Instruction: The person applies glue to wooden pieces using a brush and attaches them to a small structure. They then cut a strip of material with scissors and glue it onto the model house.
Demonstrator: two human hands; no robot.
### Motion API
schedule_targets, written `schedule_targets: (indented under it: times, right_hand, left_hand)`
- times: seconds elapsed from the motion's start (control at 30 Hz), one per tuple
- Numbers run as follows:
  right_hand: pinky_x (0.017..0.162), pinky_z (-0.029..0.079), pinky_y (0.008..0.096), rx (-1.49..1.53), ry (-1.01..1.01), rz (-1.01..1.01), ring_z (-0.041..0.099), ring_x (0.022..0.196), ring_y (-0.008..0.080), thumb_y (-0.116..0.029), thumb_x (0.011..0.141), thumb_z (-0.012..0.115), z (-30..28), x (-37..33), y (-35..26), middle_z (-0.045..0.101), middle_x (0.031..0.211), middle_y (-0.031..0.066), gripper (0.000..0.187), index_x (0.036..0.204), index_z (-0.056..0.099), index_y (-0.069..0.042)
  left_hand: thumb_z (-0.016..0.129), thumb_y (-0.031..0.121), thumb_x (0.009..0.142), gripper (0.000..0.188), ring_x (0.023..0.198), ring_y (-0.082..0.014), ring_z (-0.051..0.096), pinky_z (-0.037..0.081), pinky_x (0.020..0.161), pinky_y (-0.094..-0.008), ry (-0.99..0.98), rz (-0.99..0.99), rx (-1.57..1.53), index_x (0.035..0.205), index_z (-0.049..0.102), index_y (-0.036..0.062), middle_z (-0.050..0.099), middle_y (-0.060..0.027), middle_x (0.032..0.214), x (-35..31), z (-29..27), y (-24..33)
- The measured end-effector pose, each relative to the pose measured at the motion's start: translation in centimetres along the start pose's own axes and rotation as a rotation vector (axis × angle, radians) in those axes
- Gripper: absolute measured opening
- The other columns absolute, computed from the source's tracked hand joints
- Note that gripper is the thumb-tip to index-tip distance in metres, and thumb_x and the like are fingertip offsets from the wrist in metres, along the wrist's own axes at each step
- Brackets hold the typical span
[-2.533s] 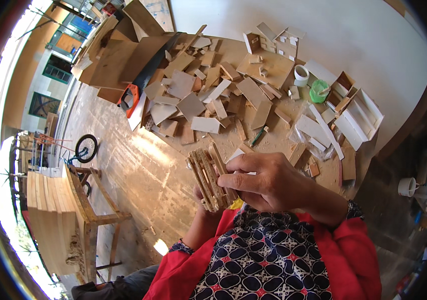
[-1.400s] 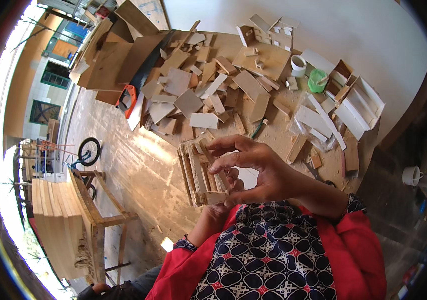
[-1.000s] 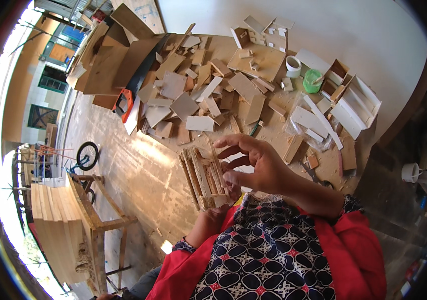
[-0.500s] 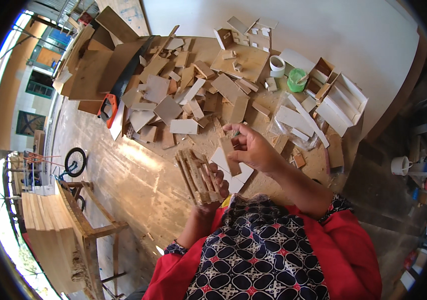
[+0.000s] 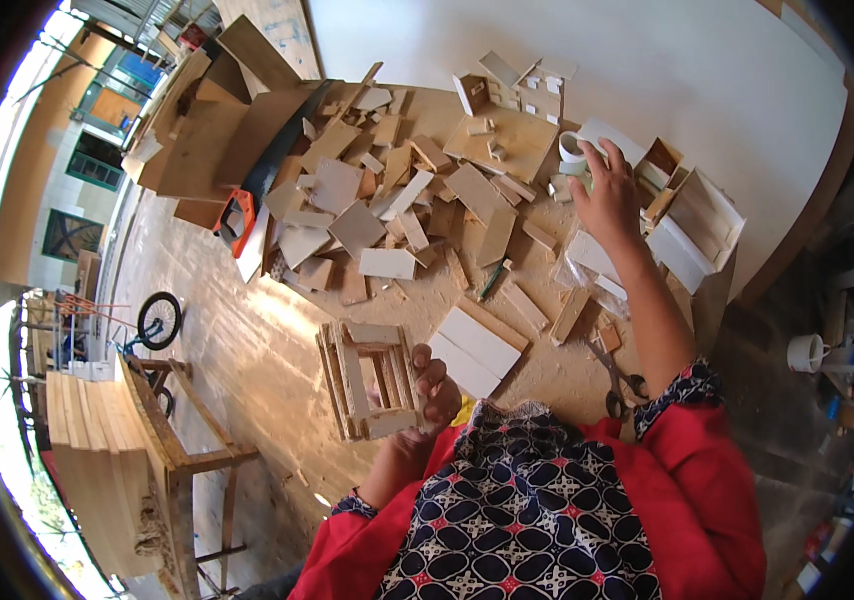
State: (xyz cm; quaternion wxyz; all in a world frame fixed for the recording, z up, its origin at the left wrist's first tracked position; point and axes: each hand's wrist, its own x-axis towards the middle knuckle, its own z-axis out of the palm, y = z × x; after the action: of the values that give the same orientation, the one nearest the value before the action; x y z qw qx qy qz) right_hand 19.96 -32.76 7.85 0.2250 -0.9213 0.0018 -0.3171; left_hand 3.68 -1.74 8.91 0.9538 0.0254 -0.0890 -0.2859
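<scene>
My left hand [image 5: 429, 395] is closed around a small open wooden frame [image 5: 352, 385] built of thin sticks and flat strips, held upright above the bench. My right hand [image 5: 607, 195] reaches out to the far right with its fingers apart. Its fingertips are at a white cup [image 5: 572, 150]; whether they touch it I cannot tell. The green tub beside that cup is mostly hidden behind the hand. Close to my body lies a pale flat board [image 5: 477, 345], with a wooden strip [image 5: 524, 305] and a dark green pen-like stick [image 5: 492, 280] beyond it.
Many wood offcuts [image 5: 357, 228] are heaped across the far side of the bench. An orange-handled saw [image 5: 237, 222] leans at the left. Scissors [image 5: 615, 380] lie below my right forearm. A white open box [image 5: 702, 225] stands far right, near a plastic bag [image 5: 587, 250].
My right hand has let go of the small wooden piece and moved away to the white cup. The left hand has turned the wooden frame, showing its opening.
</scene>
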Motion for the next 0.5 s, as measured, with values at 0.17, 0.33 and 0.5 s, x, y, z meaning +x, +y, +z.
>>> schedule_targets:
  times: [0.17,0.33,0.5]
  right_hand:
    - [0.084,0.049,0.0409,-0.014,-0.231,0.04,0.059,0.099,0.0326,-0.016,0.082,0.064,1.3,1.9,1.9,0.058,0.114,0.0134,0.031,0.112,0.062,-0.007]
    - [0.079,0.05,0.0393,0.106,-0.072,0.042,0.062,0.091,0.031,-0.011,0.082,0.063,1.5,2.8,3.1,0.063,0.098,0.0114,0.02,0.101,0.068,-0.007]
    - [0.077,0.051,0.0405,0.023,-0.139,0.106,0.063,0.089,0.0308,-0.012,0.08,0.064,0.7,3.9,4.1,0.063,0.097,0.0113,0.018,0.097,0.07,-0.01]
  left_hand:
    - [0.052,0.033,0.093,0.028,0.06,-0.017,0.058,0.045,0.051,-0.0292,-0.019,0.019,0.085,0.11,0.052,0.0105,0.063,-0.0038,0.088,-0.5,0.2,0.3]
    - [0.052,0.03,0.093,0.026,0.059,-0.0172,0.057,0.044,0.05,-0.029,0.014,0.031,0.083,0.11,0.051,0.0103,0.063,-0.0038,0.088,-0.6,0.3,0.6]
    - [0.061,0.035,0.088,0.036,0.06,-0.0184,0.058,0.046,0.051,-0.0306,-0.014,0.033,0.087,0.11,0.051,0.0096,0.062,-0.005,0.088,-0.4,0.1,0.6]
